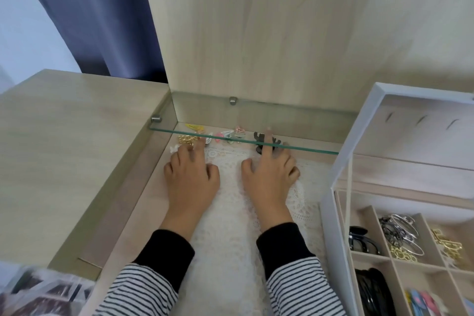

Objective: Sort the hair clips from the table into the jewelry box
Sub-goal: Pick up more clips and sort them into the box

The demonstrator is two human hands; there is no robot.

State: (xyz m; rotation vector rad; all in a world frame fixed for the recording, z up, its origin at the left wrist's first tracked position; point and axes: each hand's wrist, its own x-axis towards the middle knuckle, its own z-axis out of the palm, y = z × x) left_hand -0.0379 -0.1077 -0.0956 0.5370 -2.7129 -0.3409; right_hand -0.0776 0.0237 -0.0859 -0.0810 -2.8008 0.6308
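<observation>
I am at the picking step: beneath the clear glass shelf [307,149], my left hand [191,179] bends its fingers [195,152] onto the gold metal hair clip [186,139], pinching or not I cannot tell. My right hand [269,177] lays one straight finger on the black claw clip [258,137], holding nothing. Next I must pinch, draw back low under the shelf's front edge, then swing right of it into the white divided jewelry box [331,213].

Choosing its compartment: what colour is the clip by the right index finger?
Black clip; head view shows it best.
</observation>
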